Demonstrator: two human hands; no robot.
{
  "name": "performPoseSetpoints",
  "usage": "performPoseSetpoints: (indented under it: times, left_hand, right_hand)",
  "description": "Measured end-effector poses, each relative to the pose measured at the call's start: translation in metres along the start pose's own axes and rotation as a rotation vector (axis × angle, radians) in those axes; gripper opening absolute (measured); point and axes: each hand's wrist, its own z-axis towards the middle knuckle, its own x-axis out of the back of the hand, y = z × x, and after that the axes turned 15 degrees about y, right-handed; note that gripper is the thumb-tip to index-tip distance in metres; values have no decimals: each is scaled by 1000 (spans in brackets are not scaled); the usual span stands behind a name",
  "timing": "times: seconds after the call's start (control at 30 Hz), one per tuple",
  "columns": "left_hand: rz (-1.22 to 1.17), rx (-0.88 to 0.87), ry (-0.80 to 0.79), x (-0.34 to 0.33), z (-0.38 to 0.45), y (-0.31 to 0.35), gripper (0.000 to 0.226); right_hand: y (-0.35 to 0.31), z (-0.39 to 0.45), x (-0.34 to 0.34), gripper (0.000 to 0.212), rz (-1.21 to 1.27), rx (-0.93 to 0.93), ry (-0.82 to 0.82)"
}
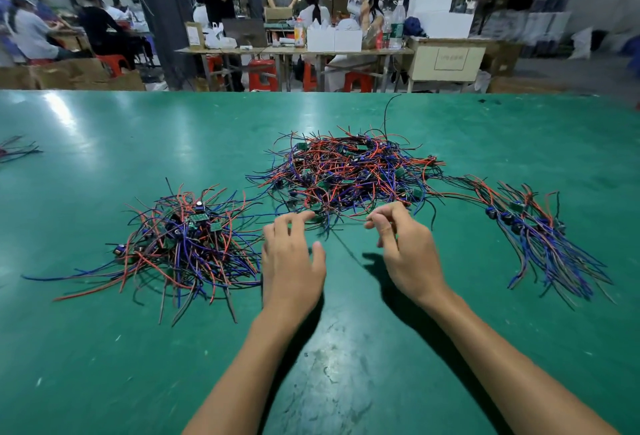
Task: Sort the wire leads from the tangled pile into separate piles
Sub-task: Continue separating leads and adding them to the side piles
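On the green table, a sorted pile of wire leads lay at the left. Beside it the left hand reached with relaxed, spread fingers to the tangled pile. The right hand pinched a thin lead at that pile's near edge. A combed bundle lay far right.
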Motion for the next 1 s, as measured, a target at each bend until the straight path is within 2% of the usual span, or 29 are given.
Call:
performPoseSetpoints:
  times: [0.13, 0.27, 0.37, 0.5, 0.6, 0.67, 0.8, 0.87, 0.93, 1.0]
  left_hand:
    - [88, -81, -128, -7, -4, -2, 58]
    - [93, -148, -217, -14, -6, -6, 57]
    - [72, -100, -224, -21, 0, -6, 55]
    - [54, 3, -246, -33, 13, -6, 58]
    - [89, 22, -261, -40, 25, -5, 58]
    - [144, -19, -275, -45, 32, -5, 49]
    - [60, 2, -184, -48, 36, -5, 23]
    - [42, -2, -112, -46, 36, -7, 19]
    - [11, -1, -29, -43, 35, -8, 17]
    - [-23, -1, 47, -38, 33, -6, 18]
  right_hand:
    - [-5, -4, 12, 13, 230, -87, 75]
    - [-10, -5, 13, 14, 264, -76, 97]
    - [-9, -10, 11, 13, 299, -45, -37]
    - [-3, -17, 3, 15, 158, -13, -280]
    - [-2, -16, 3, 11, 140, -47, -248]
    - [-2, -14, 5, 15, 172, -103, -194]
    - [0, -11, 8, 11, 179, -181, -124]
    - [1, -9, 6, 5, 134, -206, -92]
    - [2, -9, 6, 10, 65, -235, -56]
    - [1, -8, 9, 14, -91, -175, 28]
